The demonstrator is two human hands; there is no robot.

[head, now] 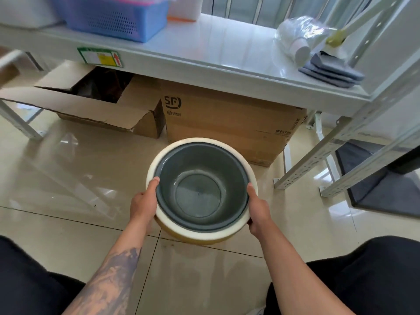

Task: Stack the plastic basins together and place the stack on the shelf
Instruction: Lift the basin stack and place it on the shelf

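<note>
A dark grey plastic basin (200, 185) sits nested inside a cream-rimmed yellow basin (195, 236). The stack is held above the tiled floor. My left hand (144, 202) grips the stack's left rim, thumb on the cream edge. My right hand (258, 209) grips the right rim. The white shelf (204, 53) runs across the top of the view, above and beyond the stack.
On the shelf stand a blue perforated basket (113, 18), a plastic-wrapped roll (297, 39) and folded grey cloths (331, 72). Under it sit an open cardboard box (95, 105) and a closed SF box (229, 123). White metal shelf posts (318, 155) stand at right.
</note>
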